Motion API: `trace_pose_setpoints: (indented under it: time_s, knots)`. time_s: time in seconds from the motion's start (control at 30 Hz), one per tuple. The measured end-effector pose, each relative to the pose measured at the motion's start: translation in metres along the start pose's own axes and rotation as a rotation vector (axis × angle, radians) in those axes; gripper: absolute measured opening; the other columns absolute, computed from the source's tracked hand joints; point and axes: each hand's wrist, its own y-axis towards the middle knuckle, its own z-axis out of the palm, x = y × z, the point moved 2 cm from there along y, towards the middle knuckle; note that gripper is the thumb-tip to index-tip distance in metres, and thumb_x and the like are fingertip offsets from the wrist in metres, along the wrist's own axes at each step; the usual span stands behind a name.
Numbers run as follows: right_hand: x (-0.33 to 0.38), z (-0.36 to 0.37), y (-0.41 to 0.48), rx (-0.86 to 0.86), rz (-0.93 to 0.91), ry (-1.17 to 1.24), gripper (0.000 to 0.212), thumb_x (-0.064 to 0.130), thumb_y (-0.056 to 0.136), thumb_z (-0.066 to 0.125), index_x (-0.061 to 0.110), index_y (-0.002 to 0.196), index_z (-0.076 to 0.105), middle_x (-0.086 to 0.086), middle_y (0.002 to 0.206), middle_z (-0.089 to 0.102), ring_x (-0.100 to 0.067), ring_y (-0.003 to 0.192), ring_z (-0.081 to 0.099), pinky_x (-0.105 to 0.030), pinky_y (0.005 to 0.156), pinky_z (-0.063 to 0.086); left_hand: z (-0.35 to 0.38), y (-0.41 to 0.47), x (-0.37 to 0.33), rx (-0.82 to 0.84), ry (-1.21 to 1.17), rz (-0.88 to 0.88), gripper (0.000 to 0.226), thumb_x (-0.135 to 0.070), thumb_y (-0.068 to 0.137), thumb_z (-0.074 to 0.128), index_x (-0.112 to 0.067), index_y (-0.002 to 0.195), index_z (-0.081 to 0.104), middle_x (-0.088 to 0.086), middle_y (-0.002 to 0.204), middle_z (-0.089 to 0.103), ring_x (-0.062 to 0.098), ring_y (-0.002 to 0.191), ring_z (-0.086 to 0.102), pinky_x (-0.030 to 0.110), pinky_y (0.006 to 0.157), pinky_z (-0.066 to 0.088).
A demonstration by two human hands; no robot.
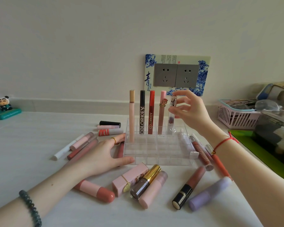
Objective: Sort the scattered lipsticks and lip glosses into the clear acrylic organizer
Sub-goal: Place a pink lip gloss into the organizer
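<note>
The clear acrylic organizer [156, 151] stands on the white table, its back row holding a beige tube [131, 112], a black lip gloss [142, 112], a red one [151, 112] and a pink unicorn tube [162, 112]. My right hand [189, 112] pinches the silver cap of a clear lip gloss [172, 110] that stands upright in the back row's right end. My left hand [105, 154] rests against the organizer's left front corner, thumb along its front edge. Several lipsticks lie scattered in front, among them a pink square one [129, 177], a gold-capped one [146, 181] and a lilac tube [208, 193].
More tubes lie left of the organizer [82, 146] and right of it [202, 153]. A pink basket [233, 115] and a clear container on a green mat [259, 154] crowd the right edge. A panda figurine [4, 107] stands far left. Wall sockets [176, 75] sit behind.
</note>
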Motion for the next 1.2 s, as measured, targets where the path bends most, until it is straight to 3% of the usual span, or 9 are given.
trace_pose_setpoints:
  time_s: [0.53,0.73,1.0,1.13,1.2]
  knots:
    - [-0.004,0.000,0.000,0.088,0.064,-0.014,0.056,0.007,0.070,0.075,0.018,0.119,0.050,0.000,0.086,0.063,-0.014,0.076,0.067,-0.023,0.066,0.058,0.000,0.001,0.000,0.000,0.016,0.020,0.099,-0.063,0.055,0.060,-0.028,0.141,0.028,-0.017,0.144,0.035,-0.011,0.117,0.029,0.011,0.098,0.024]
    - [0.010,-0.010,0.000,0.080,0.048,-0.022,0.057,0.015,0.070,0.075,0.018,0.121,0.049,0.004,0.089,0.065,-0.005,0.075,0.066,-0.014,0.062,0.054,0.000,0.002,0.000,0.003,0.057,0.028,0.094,-0.062,0.059,0.061,-0.030,0.141,0.028,-0.018,0.143,0.035,-0.011,0.114,0.030,0.010,0.096,0.024]
    - [0.036,-0.055,-0.008,-0.030,-0.030,-0.059,0.050,0.028,0.073,0.074,0.025,0.118,0.052,0.003,0.094,0.069,-0.011,0.077,0.068,-0.032,0.078,0.056,-0.004,0.004,0.000,-0.010,0.052,0.028,0.098,-0.069,0.048,0.059,-0.034,0.136,0.035,-0.029,0.127,0.035,-0.009,0.117,0.032,0.014,0.098,0.025]
    - [0.027,-0.075,-0.022,0.033,-0.016,-0.205,0.047,0.029,0.074,0.072,0.025,0.117,0.053,0.005,0.095,0.068,-0.009,0.082,0.068,-0.017,0.070,0.054,-0.015,0.007,-0.003,-0.018,-0.037,-0.014,0.104,-0.061,0.049,0.064,-0.022,0.140,0.033,-0.013,0.136,0.045,-0.004,0.120,0.040,0.019,0.102,0.028]
    - [0.020,-0.083,-0.028,0.058,0.017,-0.277,0.044,0.028,0.074,0.071,0.026,0.115,0.053,0.007,0.093,0.067,-0.004,0.080,0.066,-0.008,0.061,0.049,-0.025,0.006,-0.007,-0.046,-0.045,-0.045,0.096,-0.061,0.049,0.064,-0.024,0.134,0.043,-0.011,0.127,0.056,-0.003,0.114,0.049,0.022,0.100,0.035]
